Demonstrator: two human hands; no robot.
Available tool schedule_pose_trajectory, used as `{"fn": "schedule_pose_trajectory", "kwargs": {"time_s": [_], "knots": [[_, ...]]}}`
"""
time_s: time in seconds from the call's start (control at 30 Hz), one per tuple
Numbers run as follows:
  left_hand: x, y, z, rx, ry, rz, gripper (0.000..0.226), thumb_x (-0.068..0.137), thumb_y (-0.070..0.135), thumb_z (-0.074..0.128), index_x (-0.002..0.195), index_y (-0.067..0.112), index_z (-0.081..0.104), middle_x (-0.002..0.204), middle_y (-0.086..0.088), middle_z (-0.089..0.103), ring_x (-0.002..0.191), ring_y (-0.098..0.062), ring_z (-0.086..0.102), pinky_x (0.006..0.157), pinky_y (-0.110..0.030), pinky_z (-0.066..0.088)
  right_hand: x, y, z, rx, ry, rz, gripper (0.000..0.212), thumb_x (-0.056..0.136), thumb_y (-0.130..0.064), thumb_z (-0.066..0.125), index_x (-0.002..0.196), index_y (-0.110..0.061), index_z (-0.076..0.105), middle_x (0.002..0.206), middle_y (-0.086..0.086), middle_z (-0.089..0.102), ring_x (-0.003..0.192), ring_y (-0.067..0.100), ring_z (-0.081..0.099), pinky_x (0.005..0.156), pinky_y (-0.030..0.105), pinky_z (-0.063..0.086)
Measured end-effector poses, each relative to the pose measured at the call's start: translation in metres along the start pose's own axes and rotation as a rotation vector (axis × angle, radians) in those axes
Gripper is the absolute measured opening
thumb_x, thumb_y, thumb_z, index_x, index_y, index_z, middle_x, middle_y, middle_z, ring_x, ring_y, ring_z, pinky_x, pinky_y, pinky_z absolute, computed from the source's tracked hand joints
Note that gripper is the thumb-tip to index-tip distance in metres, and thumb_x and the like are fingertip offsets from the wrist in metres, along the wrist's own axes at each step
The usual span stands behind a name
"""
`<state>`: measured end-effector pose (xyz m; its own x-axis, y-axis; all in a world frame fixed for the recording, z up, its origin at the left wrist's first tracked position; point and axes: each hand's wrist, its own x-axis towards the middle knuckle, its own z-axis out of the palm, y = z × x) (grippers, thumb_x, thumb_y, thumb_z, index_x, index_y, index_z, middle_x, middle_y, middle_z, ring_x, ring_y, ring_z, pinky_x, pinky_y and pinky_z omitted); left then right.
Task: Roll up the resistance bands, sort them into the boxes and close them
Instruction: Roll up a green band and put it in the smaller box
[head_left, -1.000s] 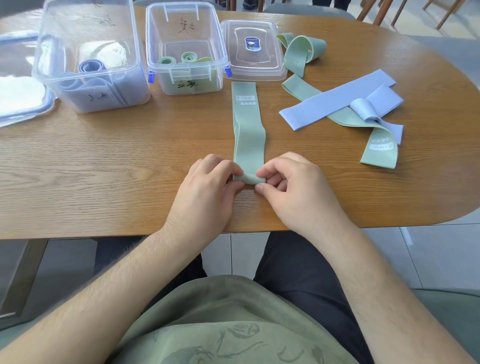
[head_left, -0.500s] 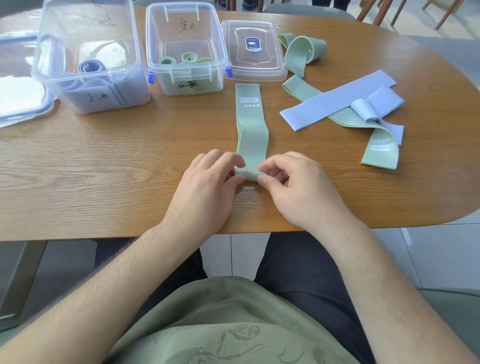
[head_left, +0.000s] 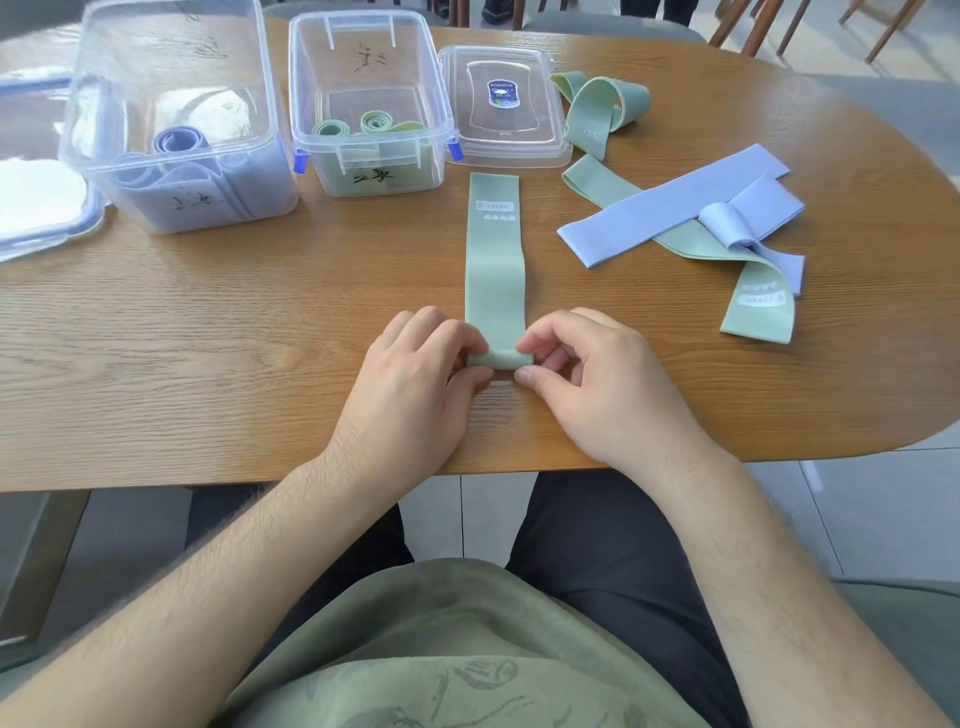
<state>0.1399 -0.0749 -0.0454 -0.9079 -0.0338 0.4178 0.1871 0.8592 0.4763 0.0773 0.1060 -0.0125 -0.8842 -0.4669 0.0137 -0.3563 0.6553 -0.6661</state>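
Note:
A green resistance band (head_left: 494, 260) lies flat on the wooden table (head_left: 208, 353), running away from me, its near end rolled into a small coil. My left hand (head_left: 410, 384) pinches the coil's left end and my right hand (head_left: 597, 384) pinches its right end. A clear box (head_left: 369, 104) at the back holds rolled green bands. A larger clear box (head_left: 176, 119) to its left holds rolled blue bands. At the right lie a flat blue band (head_left: 670, 202), a partly rolled blue band (head_left: 748, 218), a green band (head_left: 748, 306) under them and a looped green band (head_left: 597, 109).
A clear lid (head_left: 504, 104) with a blue sticker lies right of the green box. Another lid (head_left: 31, 208) sits at the far left edge. Wooden chair legs (head_left: 753, 26) stand beyond the table. The table's front edge runs just below my wrists.
Both hands have shifted slightly forward along the green band, and the coil at its near end has grown a little. Everything else stays in place.

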Motion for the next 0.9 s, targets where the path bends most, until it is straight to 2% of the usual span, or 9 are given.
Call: {"fn": "schedule_pose_trajectory", "kwargs": {"time_s": [0.3, 0.5, 0.63, 0.7, 0.8, 0.9], "knots": [[-0.0033, 0.0012, -0.0022, -0.011, -0.015, -0.005, 0.011, 0.090, 0.019, 0.071, 0.095, 0.013, 0.064, 0.093, 0.003, 0.056, 0.087, -0.020, 0.050, 0.084, -0.035, 0.044, 0.0009, 0.0006, -0.0068, -0.007, -0.079, -0.017, 0.012, 0.090, -0.022, 0.074, 0.099, -0.029, 0.068, 0.092, -0.015, 0.059, 0.082, -0.003, 0.055, 0.068, 0.006, 0.039], [-0.0015, -0.0003, 0.0011, 0.012, 0.015, -0.019, 0.014, 0.095, 0.023, 0.065, 0.098, 0.009, 0.068, 0.094, -0.002, 0.058, 0.087, -0.024, 0.054, 0.083, -0.036, 0.046, 0.0051, 0.0028, -0.0025, 0.003, -0.036, -0.006, 0.010, 0.093, -0.023, 0.071, 0.103, -0.025, 0.073, 0.093, -0.015, 0.059, 0.088, -0.002, 0.057, 0.071, 0.004, 0.039], [0.0022, 0.0015, -0.0010, 0.028, 0.004, -0.006, 0.016, 0.096, 0.024, 0.062, 0.105, 0.012, 0.068, 0.091, 0.000, 0.059, 0.085, -0.024, 0.053, 0.082, -0.036, 0.045, 0.0057, 0.0019, -0.0021, 0.001, -0.022, -0.015, 0.016, 0.094, -0.023, 0.068, 0.109, -0.028, 0.068, 0.094, -0.015, 0.060, 0.088, -0.001, 0.058, 0.070, 0.005, 0.040], [0.0036, 0.0014, -0.0017, 0.028, 0.009, 0.005, 0.012, 0.097, 0.022, 0.063, 0.102, 0.013, 0.068, 0.090, 0.000, 0.058, 0.083, -0.024, 0.052, 0.081, -0.038, 0.045, 0.0053, 0.0010, -0.0017, 0.002, 0.001, -0.021, 0.015, 0.095, -0.024, 0.067, 0.108, -0.030, 0.064, 0.092, -0.015, 0.060, 0.088, 0.000, 0.059, 0.068, 0.006, 0.041], [0.0031, -0.0002, -0.0004, 0.034, 0.019, -0.014, 0.013, 0.096, 0.027, 0.064, 0.099, 0.016, 0.069, 0.093, 0.000, 0.058, 0.085, -0.025, 0.053, 0.082, -0.039, 0.047, 0.0040, 0.0003, 0.0008, 0.021, 0.044, -0.028, 0.007, 0.095, -0.024, 0.067, 0.100, -0.028, 0.068, 0.091, -0.015, 0.060, 0.088, -0.002, 0.058, 0.070, 0.006, 0.042], [0.0002, -0.0021, 0.0006, 0.029, -0.002, -0.032, 0.022, 0.090, 0.033, 0.070, 0.103, 0.016, 0.069, 0.097, -0.001, 0.057, 0.090, -0.024, 0.053, 0.086, -0.037, 0.046, 0.0026, 0.0016, 0.0017, 0.041, 0.035, -0.026, 0.014, 0.089, -0.026, 0.075, 0.102, -0.028, 0.069, 0.094, -0.015, 0.059, 0.088, 0.001, 0.059, 0.075, 0.007, 0.044]]}}
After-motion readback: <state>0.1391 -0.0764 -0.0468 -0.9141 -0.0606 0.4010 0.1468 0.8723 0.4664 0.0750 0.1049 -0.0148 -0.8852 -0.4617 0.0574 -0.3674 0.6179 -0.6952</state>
